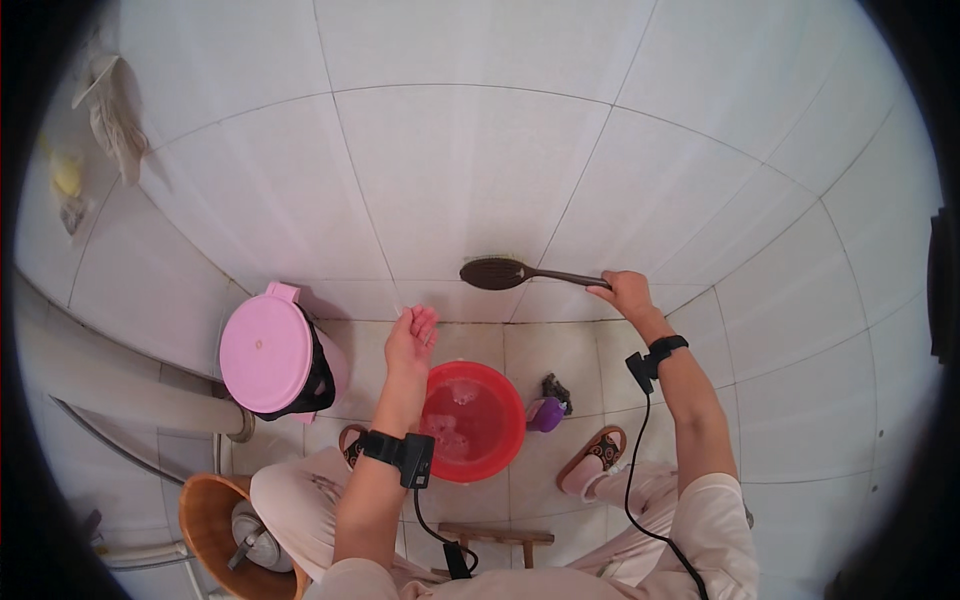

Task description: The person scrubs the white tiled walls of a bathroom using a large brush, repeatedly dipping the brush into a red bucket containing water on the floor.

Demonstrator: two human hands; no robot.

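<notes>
The tiled floor (550, 345) bears a red basin (515, 425), pink bin (265, 352), purple object (546, 414) — plus a wooden stool (497, 535).

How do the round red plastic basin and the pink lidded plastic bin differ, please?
The round red plastic basin is open, while the pink lidded plastic bin is covered. The basin shows foamy liquid inside; the bin's contents are hidden. The basin is plain red outside, whereas the bin has black material along its side. Both stand on the tiled floor.

White tiled walls (460, 150), pale tiled floor (550, 350), wooden stool (495, 535)
</notes>
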